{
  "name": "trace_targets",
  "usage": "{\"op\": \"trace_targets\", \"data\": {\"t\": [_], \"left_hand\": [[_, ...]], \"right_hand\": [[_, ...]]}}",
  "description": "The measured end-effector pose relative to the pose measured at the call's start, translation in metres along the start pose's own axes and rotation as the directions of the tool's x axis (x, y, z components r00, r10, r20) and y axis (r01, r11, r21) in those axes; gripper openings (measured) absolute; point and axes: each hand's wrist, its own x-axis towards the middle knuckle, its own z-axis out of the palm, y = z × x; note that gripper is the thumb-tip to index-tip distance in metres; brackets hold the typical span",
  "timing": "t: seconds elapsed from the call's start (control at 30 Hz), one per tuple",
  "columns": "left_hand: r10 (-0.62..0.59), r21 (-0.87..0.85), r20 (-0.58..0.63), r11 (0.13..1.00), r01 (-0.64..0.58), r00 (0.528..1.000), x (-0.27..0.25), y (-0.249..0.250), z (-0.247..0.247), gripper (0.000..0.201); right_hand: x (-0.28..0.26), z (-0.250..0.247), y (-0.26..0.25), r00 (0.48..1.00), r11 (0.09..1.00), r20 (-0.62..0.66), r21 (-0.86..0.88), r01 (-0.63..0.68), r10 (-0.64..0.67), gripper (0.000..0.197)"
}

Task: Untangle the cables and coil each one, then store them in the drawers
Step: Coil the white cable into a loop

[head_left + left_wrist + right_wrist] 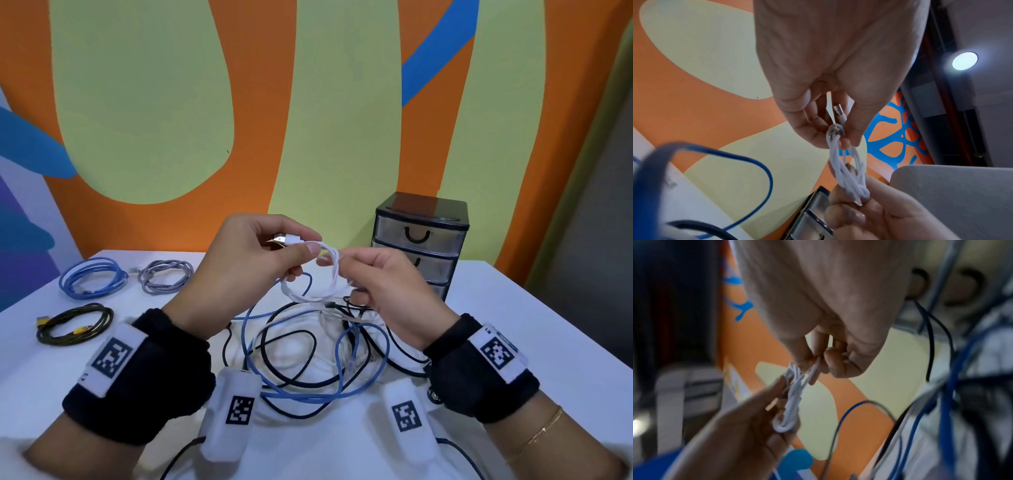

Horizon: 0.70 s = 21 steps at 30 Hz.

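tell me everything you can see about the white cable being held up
The white cable is thin, smooth and plastic-looking, wound into a small coil of several loops, twisted around itself. A silver USB plug on a white housing sticks out at one end. The coil is held in the air above the tangled cables on the table. The left hand pinches it near the plug; the right hand pinches the opposite side.

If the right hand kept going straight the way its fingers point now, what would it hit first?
The right hand points leftward toward the left hand, across the white cable coil both hold. It would probably meet the left hand's fingers first; depth is uncertain.
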Motion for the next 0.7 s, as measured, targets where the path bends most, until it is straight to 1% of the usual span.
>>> {"op": "trace_targets", "data": {"t": [0.03,0.07,0.13,0.2,0.3,0.37,0.43,0.53,0.63,0.7], "left_hand": [[-0.004,0.006,-0.007,1.0,0.004,1.0,0.0001,0.0004,-0.0005,0.005],[-0.007,0.009,-0.019,1.0,0.007,1.0,0.0003,0.0011,-0.0009,0.005],[-0.008,0.029,-0.031,1.0,0.009,0.999,0.0007,0.0023,-0.0017,0.007],[-0.007,0.087,0.001,0.996,0.006,1.0,0.0004,0.0028,-0.0008,0.011],[-0.053,0.18,0.074,0.983,0.039,0.996,-0.0005,0.0,0.0013,0.014],[-0.058,0.236,0.06,0.971,0.042,0.997,-0.0001,-0.0017,0.0034,0.013],[-0.047,0.258,0.0,0.965,0.046,0.999,0.0007,-0.0037,0.0021,0.012],[-0.043,0.24,-0.072,0.969,0.06,0.996,0.0013,-0.0046,-0.0029,0.009],[-0.03,0.224,-0.111,0.973,0.054,0.993,0.001,-0.0052,-0.0033,0.006],[-0.04,0.194,-0.114,0.979,0.062,0.993,0.0003,-0.0048,-0.0011,0.007]], "right_hand": [[-0.0013,-0.0004,-0.0014,0.999,0.994,-0.044,-0.106,0.027,-0.032,0.02],[-0.0024,-0.0009,-0.0036,0.996,0.985,-0.075,-0.167,0.044,-0.057,0.022],[-0.0045,-0.0022,-0.0069,0.993,0.984,-0.102,-0.172,0.046,-0.065,0.032],[-0.0041,-0.0024,-0.0074,0.995,0.996,-0.093,-0.09,0.01,-0.019,0.034],[-0.0016,0.0008,-0.0038,0.996,0.993,-0.05,0.09,-0.07,0.075,0.028],[-0.0006,0.0015,-0.0014,0.992,0.976,-0.023,0.182,-0.12,0.126,0.026],[-0.0011,0.0014,-0.0024,0.988,0.951,0.026,0.268,-0.152,0.15,0.023],[-0.0035,-0.0008,-0.006,0.986,0.926,0.1,0.343,-0.157,0.13,0.024],[-0.0061,-0.0001,-0.0064,0.982,0.932,0.168,0.336,-0.138,0.085,0.025],[-0.0078,0.0019,-0.0064,0.981,0.939,0.185,0.324,-0.116,0.057,0.024]]}}
